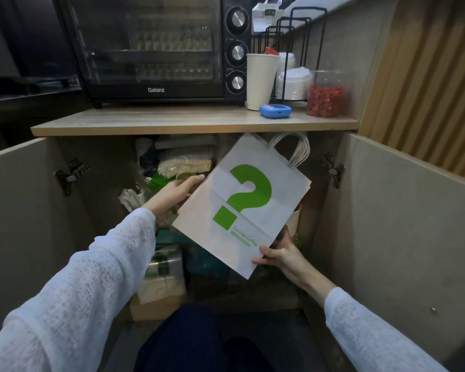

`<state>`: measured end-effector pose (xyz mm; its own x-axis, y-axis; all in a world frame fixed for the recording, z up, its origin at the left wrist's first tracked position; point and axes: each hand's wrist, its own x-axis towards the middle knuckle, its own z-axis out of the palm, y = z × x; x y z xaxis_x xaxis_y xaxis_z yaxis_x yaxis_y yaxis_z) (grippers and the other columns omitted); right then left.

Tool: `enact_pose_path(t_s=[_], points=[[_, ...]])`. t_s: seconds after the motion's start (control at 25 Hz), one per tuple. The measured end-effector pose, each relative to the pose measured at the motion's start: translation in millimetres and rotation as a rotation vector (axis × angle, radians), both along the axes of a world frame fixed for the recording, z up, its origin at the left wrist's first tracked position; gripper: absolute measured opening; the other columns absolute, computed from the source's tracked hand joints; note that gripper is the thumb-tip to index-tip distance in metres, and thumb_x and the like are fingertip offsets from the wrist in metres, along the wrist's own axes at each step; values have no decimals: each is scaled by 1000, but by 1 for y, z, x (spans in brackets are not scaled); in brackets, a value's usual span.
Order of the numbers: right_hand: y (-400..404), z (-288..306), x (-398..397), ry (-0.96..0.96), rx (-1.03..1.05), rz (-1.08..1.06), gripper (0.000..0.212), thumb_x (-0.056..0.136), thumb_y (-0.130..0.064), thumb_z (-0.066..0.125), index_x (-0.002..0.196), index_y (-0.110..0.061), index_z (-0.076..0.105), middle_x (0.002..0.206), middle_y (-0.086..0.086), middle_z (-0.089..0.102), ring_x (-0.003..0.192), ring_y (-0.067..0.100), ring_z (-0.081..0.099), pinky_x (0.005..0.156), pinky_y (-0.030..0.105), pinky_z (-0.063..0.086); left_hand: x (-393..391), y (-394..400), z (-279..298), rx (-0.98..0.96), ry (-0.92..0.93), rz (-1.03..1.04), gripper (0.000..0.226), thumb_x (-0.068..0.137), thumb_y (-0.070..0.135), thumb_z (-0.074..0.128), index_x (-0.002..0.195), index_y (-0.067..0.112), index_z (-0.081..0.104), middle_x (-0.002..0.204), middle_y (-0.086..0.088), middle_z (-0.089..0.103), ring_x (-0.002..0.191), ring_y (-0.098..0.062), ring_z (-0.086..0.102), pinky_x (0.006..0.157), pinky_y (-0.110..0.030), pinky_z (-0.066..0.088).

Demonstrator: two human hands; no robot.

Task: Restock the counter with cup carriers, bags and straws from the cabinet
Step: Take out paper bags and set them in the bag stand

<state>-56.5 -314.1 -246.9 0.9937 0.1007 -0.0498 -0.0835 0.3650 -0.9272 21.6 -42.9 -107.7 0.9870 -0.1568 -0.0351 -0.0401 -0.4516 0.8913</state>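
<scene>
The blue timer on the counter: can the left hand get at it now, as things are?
Probably yes. The left hand only rests open against the paper bags, and the blue timer sits near the counter edge with nothing before it.

White paper bag with green question mark point(242, 205) hides left hand point(172, 196) fingertips; dim cabinet contents at 9 o'clock indistinct.

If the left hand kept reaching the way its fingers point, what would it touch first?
Probably the clear plastic packet of pale supplies on the cabinet shelf, just beyond the left hand; depth is unclear.
</scene>
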Motion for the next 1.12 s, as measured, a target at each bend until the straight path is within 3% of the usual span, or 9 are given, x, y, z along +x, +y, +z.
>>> enact_pose_path(t_s=[0.12, 0.2, 0.28, 0.44, 0.6, 0.68, 0.76, 0.96, 1.12], points=[[-1, -11, -7, 2, 40, 15, 93, 79, 16, 64, 145, -37, 23, 137, 17, 50, 114, 36, 62, 70, 52, 60, -8, -8, 5, 42, 33, -75, 78, 51, 61, 72, 118, 22, 60, 109, -1, 68, 99, -16, 65, 86, -32, 53], [-2, -18, -11, 17, 61, 21, 90, 78, 18, 65, 143, -34, 28, 138, 19, 48, 114, 38, 62, 72, 56, 58, -10, -16, 2, 99, 36, -86, 57, 62, 37, 76, 113, 23, 57, 108, -2, 67, 101, -20, 65, 93, -37, 53], [-6, -24, -14, 28, 68, 33, 85, 76, 19, 65, 141, -25, 33, 138, 20, 48, 114, 40, 61, 74, 57, 57, -16, -25, 1, 111, 41, -123, 36, 69, 19, 72, 101, 27, 58, 105, -7, 67, 98, -25, 66, 87, -39, 56], [-11, -26, -20, 13, 59, 45, 70, 73, 18, 67, 135, -7, 46, 135, 23, 52, 116, 40, 59, 81, 62, 54, -22, -39, 1, 157, -11, -221, 38, 53, 14, 62, 90, 20, 62, 99, -17, 66, 95, -38, 66, 70, -41, 56], [-15, -11, -14, 31, 157, 16, 65, 74, 16, 63, 134, -4, 50, 134, 16, 56, 122, 40, 53, 91, 63, 49, -27, -51, 12, 209, -59, -310, 57, 43, 9, 52, 99, 1, 57, 96, -14, 66, 93, -33, 62, 79, -43, 55], [-19, 2, -4, 49, 159, -38, 64, 75, 18, 59, 134, -4, 49, 135, 17, 55, 121, 39, 52, 91, 60, 51, -31, -54, 20, 246, -82, -320, 42, 39, 7, 50, 79, -6, 50, 80, -9, 60, 81, -25, 55, 69, -33, 46], [-22, 19, 5, 61, 133, -93, 63, 75, 20, 55, 134, -3, 49, 136, 19, 54, 121, 39, 52, 87, 56, 54, -36, -52, 27, 298, -115, -295, 27, 36, 7, 50, 62, 1, 45, 74, -8, 53, 76, -23, 49, 65, -32, 40], [-16, 66, 25, -3, 41, -58, 48, 79, 20, 51, 114, -12, 61, 124, 13, 61, 119, 39, 55, 84, 52, 56, -37, -33, 45, 232, -213, -182, 36, 38, 7, 48, 65, -16, 52, 74, -10, 56, 74, -19, 52, 63, -22, 44], [-2, 96, 38, 7, 41, -99, 50, 77, 21, 49, 109, -15, 62, 125, 12, 60, 118, 37, 53, 84, 53, 56, -29, -24, 64, 171, -262, -147, 13, 40, 8, 46, 46, -2, 51, 72, -20, 59, 76, -22, 53, 70, -27, 43]])
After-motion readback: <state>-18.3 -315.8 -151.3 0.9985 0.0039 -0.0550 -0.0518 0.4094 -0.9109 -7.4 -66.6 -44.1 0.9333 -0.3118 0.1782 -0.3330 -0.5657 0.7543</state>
